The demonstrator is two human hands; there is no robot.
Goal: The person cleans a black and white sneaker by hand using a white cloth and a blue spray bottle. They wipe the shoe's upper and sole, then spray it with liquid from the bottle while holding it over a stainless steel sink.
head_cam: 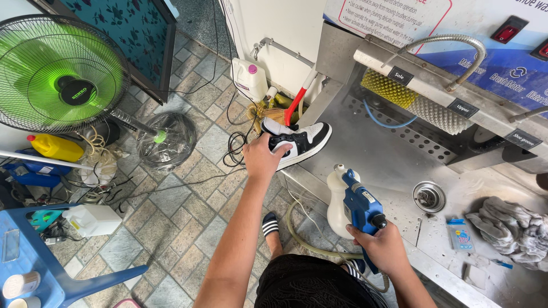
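My left hand [261,158] grips the heel of a black and white sneaker [305,141], holding it over the near edge of a steel wash basin [371,154]. My right hand [383,246] is closed around the handle of a blue spray gun [359,206] with a white bottle [335,206] under it, held above the basin's front rim. The nozzle points toward the sneaker. At the back of the basin a yellow and white roller brush [415,100] lies under the machine's panel.
A drain [428,195], a crumpled grey rag [510,229] and a small blue packet [459,235] lie in the basin at right. On the tiled floor stand a green fan [60,74], a white jug [249,77], cables, a yellow bottle [55,148] and a blue chair [34,256].
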